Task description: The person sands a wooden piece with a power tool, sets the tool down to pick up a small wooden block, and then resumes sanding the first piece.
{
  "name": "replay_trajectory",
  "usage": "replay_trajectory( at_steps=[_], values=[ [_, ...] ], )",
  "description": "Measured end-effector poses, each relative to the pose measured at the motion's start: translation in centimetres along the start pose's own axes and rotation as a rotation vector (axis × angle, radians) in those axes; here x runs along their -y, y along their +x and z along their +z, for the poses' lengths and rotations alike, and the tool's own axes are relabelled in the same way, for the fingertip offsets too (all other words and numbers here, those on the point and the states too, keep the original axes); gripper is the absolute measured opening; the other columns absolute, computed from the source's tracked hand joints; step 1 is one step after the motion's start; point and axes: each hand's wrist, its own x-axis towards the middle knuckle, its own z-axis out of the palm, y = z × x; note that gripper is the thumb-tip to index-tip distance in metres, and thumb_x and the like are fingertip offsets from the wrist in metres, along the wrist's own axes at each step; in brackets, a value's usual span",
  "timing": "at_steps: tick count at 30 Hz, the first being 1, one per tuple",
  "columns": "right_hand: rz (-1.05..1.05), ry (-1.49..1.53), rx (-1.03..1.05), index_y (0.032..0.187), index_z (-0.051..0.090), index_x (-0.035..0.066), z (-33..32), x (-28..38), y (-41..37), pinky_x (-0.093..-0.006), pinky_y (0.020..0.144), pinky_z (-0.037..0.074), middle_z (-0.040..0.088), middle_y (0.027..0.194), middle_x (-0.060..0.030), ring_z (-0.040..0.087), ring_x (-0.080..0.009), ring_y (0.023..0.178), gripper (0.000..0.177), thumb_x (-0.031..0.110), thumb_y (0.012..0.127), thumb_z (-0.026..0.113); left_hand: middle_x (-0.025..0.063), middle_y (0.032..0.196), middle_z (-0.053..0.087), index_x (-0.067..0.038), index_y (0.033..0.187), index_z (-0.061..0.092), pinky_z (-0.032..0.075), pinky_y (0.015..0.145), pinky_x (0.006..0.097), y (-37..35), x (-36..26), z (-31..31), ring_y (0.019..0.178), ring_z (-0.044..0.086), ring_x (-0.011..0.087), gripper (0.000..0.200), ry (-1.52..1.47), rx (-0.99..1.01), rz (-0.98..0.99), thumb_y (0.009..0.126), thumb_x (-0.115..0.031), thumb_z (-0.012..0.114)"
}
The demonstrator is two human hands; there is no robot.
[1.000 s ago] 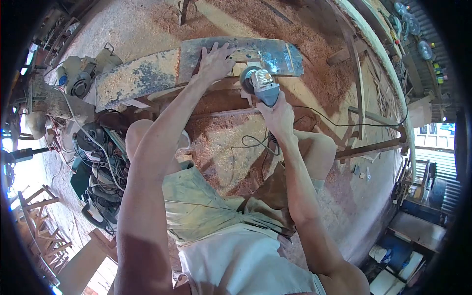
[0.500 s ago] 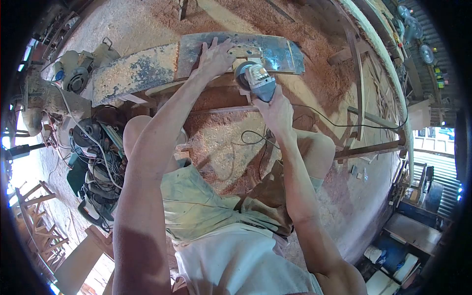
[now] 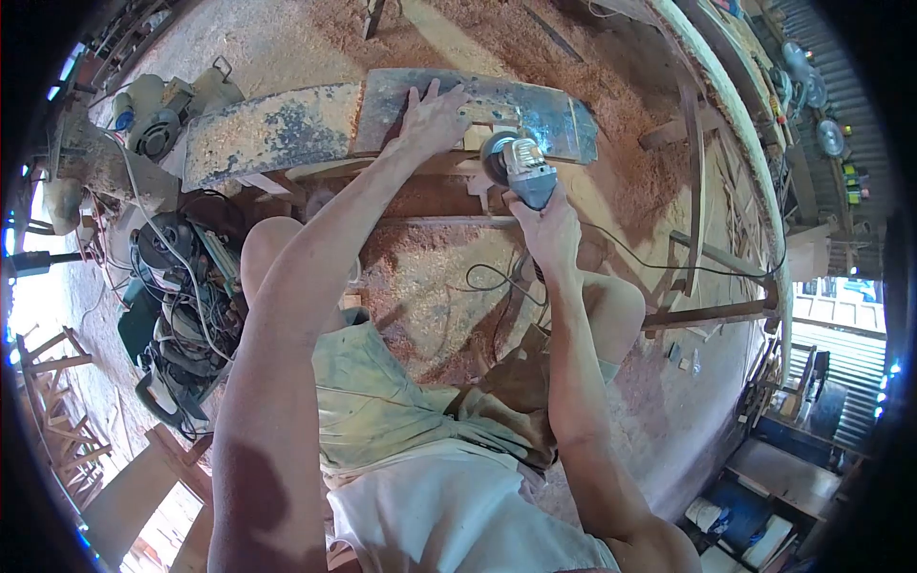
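My right hand point(image 3: 549, 229) is wrapped around the body of an angle grinder point(image 3: 528, 172). Its round disc sits at the near edge of the dark bench plank point(image 3: 559, 119), close to a pale piece of wood point(image 3: 477, 137) on the plank. With fingers spread, my left hand point(image 3: 435, 119) lies flat on the plank, left of the grinder. A black cord point(image 3: 659, 243) trails from the grinder side across the floor to the right.
Left of the bench stand a dusty motor machine point(image 3: 158, 134) and a heap of power tools and cables point(image 3: 181, 296). Sawdust point(image 3: 430, 277) covers the floor between my knees. A wooden frame point(image 3: 712, 310) stands at the right, with wall shelving beyond it.
The camera view has shifted slightly. The grinder and my right hand sit a little further right along the plank; my left hand keeps its place on the wood.
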Motion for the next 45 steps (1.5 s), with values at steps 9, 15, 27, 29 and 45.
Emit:
replay_trajectory(
  at_steps=[9, 15, 27, 29, 45],
  values=[
    [-0.035, 0.043, -0.014, 0.119, 0.068, -0.003, -0.2, 1.6, -1.2, -0.0576, 0.089, 0.058, 0.080, 0.102, -0.0297, 0.077, -0.0519, 0.102, 0.055, 0.039, 0.088, 0.085, 0.0069, 0.182, 0.040, -0.017, 0.166, 0.056, 0.017, 0.136, 0.0734, -0.3, 0.0, 0.1, 0.170, 0.026, 0.0469, 0.063, -0.022, 0.004, 0.004, 0.110, -0.046, 0.059],
    [0.016, -0.026, -0.070, 0.130, 0.061, -0.005, 0.1, -1.4, 0.9, -0.0612, 0.090, 0.059, 0.078, 0.100, -0.0357, 0.077, -0.0549, 0.101, 0.066, 0.040, 0.088, 0.086, 0.0068, 0.181, 0.043, -0.019, 0.165, 0.057, 0.019, 0.134, 0.0750, -0.3, 0.2, 0.3, 0.169, 0.028, 0.0487, 0.062, 0.000, -0.017, 0.018, 0.109, -0.046, 0.064],
    [-0.040, -0.042, -0.012, 0.123, 0.062, -0.003, 0.6, 1.3, -1.1, -0.0601, 0.088, 0.058, 0.079, 0.102, -0.0326, 0.076, -0.0544, 0.101, 0.059, 0.040, 0.089, 0.085, 0.0073, 0.181, 0.043, -0.020, 0.164, 0.058, 0.021, 0.134, 0.0747, -0.1, 0.3, 0.7, 0.168, 0.031, 0.0491, 0.061, 0.033, -0.029, 0.025, 0.110, -0.050, 0.062],
    [-0.038, -0.041, -0.037, 0.121, 0.062, -0.004, 0.5, 1.2, -0.8, -0.0594, 0.086, 0.058, 0.078, 0.099, -0.0323, 0.077, -0.0542, 0.099, 0.060, 0.042, 0.090, 0.085, 0.0075, 0.181, 0.043, -0.020, 0.164, 0.058, 0.021, 0.134, 0.0746, -0.2, 0.1, 0.8, 0.168, 0.031, 0.0493, 0.061, 0.038, -0.037, 0.023, 0.110, -0.050, 0.062],
    [-0.117, -0.044, -0.039, 0.120, 0.063, -0.004, 1.2, 1.3, -1.2, -0.0596, 0.086, 0.058, 0.078, 0.097, -0.0330, 0.077, -0.0543, 0.097, 0.057, 0.039, 0.089, 0.085, 0.0073, 0.181, 0.043, -0.020, 0.165, 0.055, 0.023, 0.133, 0.0759, -0.1, -0.3, 0.1, 0.167, 0.033, 0.0488, 0.062, 0.033, -0.019, 0.007, 0.111, -0.048, 0.062]
  ],
)
